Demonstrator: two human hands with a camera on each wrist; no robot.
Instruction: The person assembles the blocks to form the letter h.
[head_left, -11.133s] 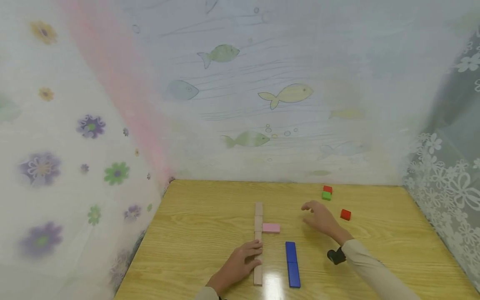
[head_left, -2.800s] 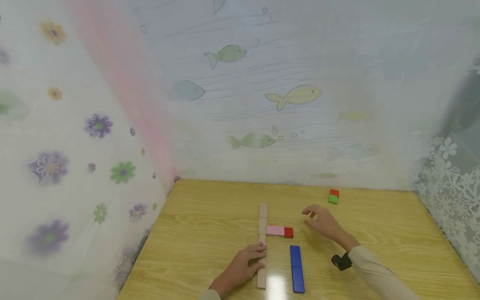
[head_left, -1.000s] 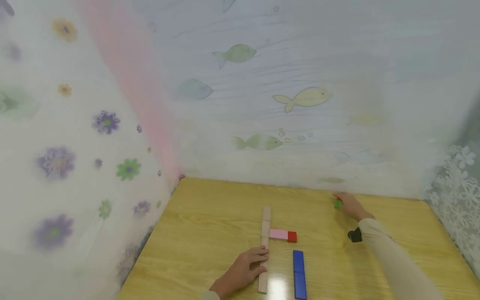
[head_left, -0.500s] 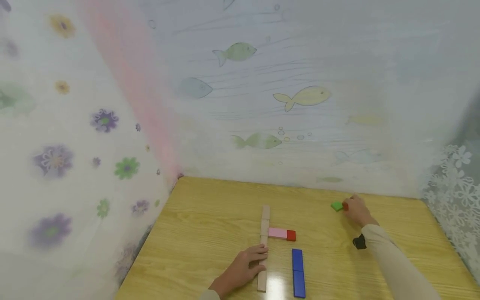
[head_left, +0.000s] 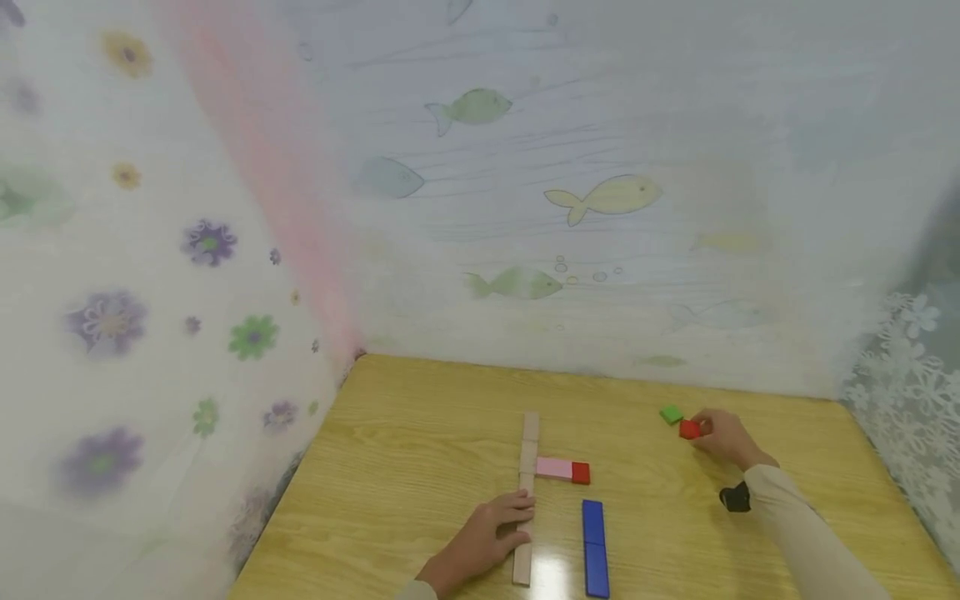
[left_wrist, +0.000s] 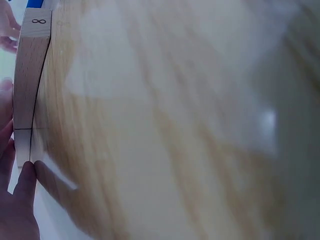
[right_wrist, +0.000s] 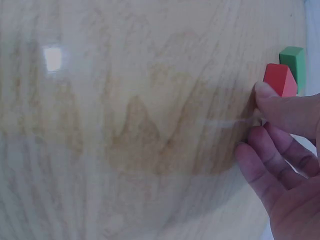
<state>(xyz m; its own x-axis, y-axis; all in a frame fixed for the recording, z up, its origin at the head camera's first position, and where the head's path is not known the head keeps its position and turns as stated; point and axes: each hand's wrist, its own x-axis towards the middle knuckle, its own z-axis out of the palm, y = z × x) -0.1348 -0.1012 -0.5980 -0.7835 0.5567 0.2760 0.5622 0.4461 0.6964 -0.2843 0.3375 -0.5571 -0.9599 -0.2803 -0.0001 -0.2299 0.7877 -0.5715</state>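
My left hand [head_left: 483, 537] rests its fingertips on the row of plain wooden blocks [head_left: 528, 454]. In the left wrist view, the thumb of that hand [left_wrist: 20, 210] touches the edge of a wooden block [left_wrist: 31, 65] marked 8. At the far right, my right hand [head_left: 726, 437] pinches a small red block [head_left: 690, 429] between thumb and finger. Just behind it lies a green block [head_left: 671, 414], which the right wrist view also shows beyond the red block [right_wrist: 280, 80]. A pink block [head_left: 554, 468] juts rightward from the wooden row, with a second red block [head_left: 581, 472] against its end.
Two blue blocks [head_left: 595, 548] lie end to end, right of the wooden row. The wood-patterned tabletop [head_left: 420, 433] meets a fish-patterned sheet [head_left: 480, 192] at its back edge. Floral sheets hang at both sides.
A red block has joined the pink one's end. My right hand reached the red and green pair, separated them, and drew the red one rightward and nearer. My left hand stays on the row.
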